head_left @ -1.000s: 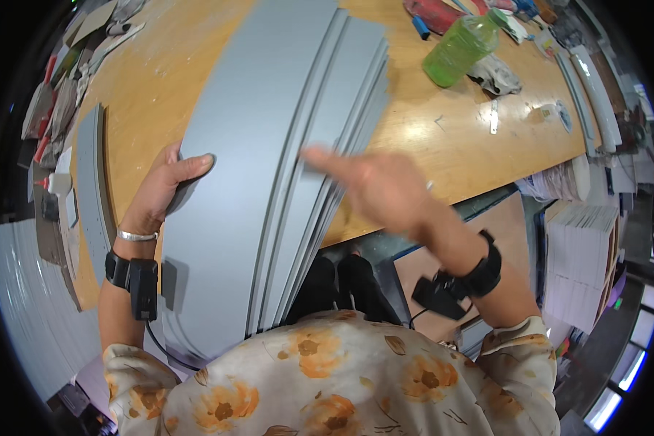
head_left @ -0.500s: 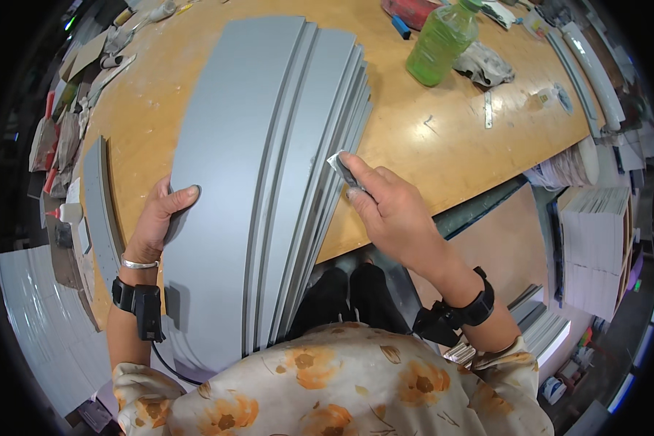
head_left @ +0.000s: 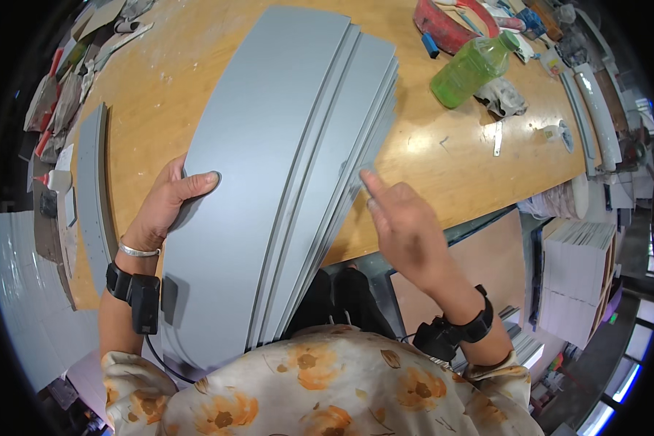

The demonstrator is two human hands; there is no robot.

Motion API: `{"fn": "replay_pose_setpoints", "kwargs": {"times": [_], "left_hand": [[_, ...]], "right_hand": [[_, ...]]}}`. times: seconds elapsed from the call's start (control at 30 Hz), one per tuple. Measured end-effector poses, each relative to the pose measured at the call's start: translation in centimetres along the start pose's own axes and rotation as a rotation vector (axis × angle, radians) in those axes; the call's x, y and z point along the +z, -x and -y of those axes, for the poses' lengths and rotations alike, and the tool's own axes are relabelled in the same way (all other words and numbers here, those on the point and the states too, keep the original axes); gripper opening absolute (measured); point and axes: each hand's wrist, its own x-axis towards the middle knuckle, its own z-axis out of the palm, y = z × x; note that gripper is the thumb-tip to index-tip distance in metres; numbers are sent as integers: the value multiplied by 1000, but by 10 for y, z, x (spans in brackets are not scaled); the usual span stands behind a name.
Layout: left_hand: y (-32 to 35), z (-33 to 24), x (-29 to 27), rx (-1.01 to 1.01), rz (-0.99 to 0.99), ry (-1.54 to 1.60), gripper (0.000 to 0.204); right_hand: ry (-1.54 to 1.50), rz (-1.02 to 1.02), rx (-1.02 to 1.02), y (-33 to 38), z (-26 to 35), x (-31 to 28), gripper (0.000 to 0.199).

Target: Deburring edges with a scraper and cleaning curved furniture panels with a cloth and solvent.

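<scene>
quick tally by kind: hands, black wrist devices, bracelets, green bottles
Hands: 2 (left hand gripping the grey panels, right hand at their edge)
Black wrist devices: 2 (left device, right device)
Bracelet: 1
Green bottle: 1
Total: 6

Glare on the bright tabletop, fisheye curvature near black corners, shadowy margins perhaps slightly soft.

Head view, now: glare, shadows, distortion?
Head view: glare patches on the wooden tabletop, right of the grey curved panels; head view: soft dark shadow on the top panel beside the black left-wrist device; head view: fisheye bowing toward the black rim, bright panes at lower right washed out.
</scene>
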Motion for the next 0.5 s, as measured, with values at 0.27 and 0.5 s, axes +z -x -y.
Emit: {"fn": "replay_pose_setpoints", "kwargs": {"times": [0.27,0.5], "left_hand": [[2,-5,-2,-113,103,85,60],[2,-4,-5,-120,83,69,62]], "right_hand": [[182,156,-32,-39,27,-33,29],[244,353,-61,-38,37,-27,27]]}}
